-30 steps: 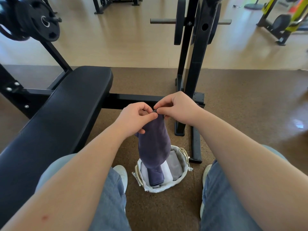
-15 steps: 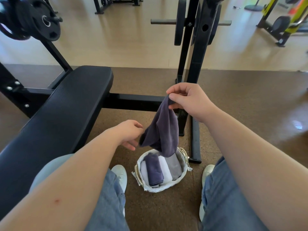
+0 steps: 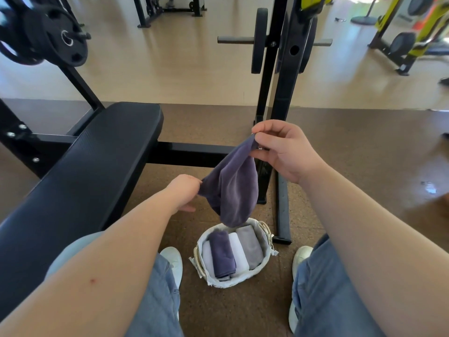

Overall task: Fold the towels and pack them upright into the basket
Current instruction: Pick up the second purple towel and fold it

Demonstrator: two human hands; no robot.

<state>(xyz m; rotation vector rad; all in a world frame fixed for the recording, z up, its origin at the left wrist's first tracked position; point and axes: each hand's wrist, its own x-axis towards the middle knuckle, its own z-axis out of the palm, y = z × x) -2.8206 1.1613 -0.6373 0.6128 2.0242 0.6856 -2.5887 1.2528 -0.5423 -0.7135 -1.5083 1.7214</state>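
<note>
purple terry towel (image 3: 234, 188) hangs above the white-lined woven basket (image 3: 263, 266), right hand (image 3: 284, 149) pinching its top corner, left hand (image 3: 185, 192) gripping its left edge.

Black bench (image 3: 92, 166), brown mat (image 3: 352, 147), beige floor (image 3: 182, 69).

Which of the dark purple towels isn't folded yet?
The purple towel in the air, hanging loose between the right hand and left hand. The other purple towel stands folded in the basket.
</note>
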